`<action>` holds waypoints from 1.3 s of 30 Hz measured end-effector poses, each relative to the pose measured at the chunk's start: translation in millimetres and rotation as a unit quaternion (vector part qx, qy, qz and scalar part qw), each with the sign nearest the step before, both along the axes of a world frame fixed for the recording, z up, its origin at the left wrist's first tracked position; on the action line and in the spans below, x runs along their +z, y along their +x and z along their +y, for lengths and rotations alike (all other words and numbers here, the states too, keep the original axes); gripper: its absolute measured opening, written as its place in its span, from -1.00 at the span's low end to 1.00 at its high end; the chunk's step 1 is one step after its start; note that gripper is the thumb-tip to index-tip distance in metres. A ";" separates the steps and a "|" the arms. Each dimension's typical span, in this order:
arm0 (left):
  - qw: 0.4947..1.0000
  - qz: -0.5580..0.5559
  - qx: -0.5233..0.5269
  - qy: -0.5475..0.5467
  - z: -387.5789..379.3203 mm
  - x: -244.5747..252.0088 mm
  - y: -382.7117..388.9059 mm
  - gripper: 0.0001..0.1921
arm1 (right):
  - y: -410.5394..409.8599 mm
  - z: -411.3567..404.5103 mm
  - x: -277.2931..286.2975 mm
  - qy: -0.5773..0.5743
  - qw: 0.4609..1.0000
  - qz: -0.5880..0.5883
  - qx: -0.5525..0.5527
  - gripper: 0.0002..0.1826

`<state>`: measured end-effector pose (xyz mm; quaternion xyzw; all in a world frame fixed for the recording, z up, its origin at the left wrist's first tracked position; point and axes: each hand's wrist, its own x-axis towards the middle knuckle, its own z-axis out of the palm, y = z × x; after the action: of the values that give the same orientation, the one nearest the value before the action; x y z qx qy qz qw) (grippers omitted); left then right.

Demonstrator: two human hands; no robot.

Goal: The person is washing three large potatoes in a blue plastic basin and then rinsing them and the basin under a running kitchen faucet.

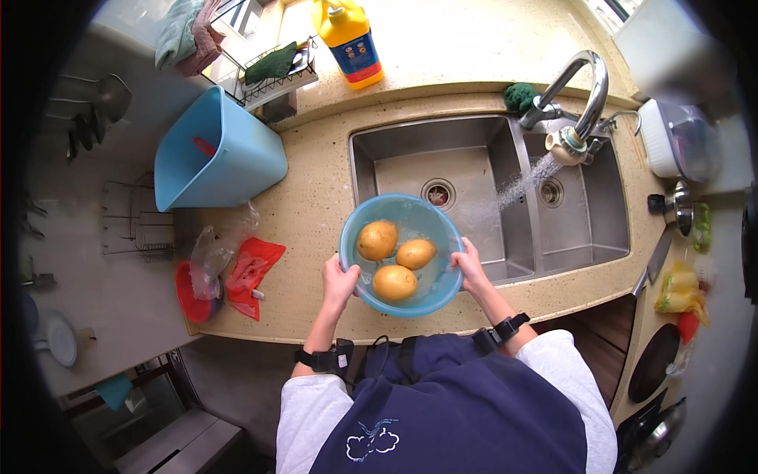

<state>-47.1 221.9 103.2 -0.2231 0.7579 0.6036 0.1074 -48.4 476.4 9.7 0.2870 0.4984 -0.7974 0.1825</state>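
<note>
Both hands hold a blue plastic bowl (431,290) by its rim. My left hand (340,278) grips its left side, thumb on top; my right hand (471,265) has the right side. Inside the bowl lie three potatoes: an upper left potato (377,240), a right potato (416,254) and a lower potato (395,282). The bowl overlaps the front left corner of a double stainless steel sink (408,169). From the chrome faucet (597,83), water (524,182) sprays down and left toward the larger basin, apart from the bowl.
At the left of the stone countertop (314,189) are a light blue plastic bin (251,160), a red plastic bag (254,269) and a red bowl (192,296). A yellow jug (352,50) stands behind. A green scrubber (520,96) sits beside the faucet. A knife (658,256) lies at right.
</note>
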 end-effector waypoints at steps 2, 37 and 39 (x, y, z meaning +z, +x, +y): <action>1.000 -0.010 0.002 -0.004 -14.6 2.8 1.4 -0.87 | -2.2 -17.1 -4.4 -0.004 1.000 -0.003 0.008 -0.62; 0.921 0.085 -0.237 -0.297 62.3 75.9 -42.5 -0.86 | -26.8 -99.0 -9.9 0.299 0.740 0.535 0.276 0.29; 0.902 0.053 -0.289 -0.316 70.3 86.0 -43.1 -0.84 | -26.6 -106.0 -12.8 0.300 0.747 0.548 0.227 0.26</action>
<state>-90.2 292.2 189.2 0.0156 0.9446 0.2859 0.1605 -75.0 370.4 -3.1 -0.2810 0.7765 -0.5625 -0.0419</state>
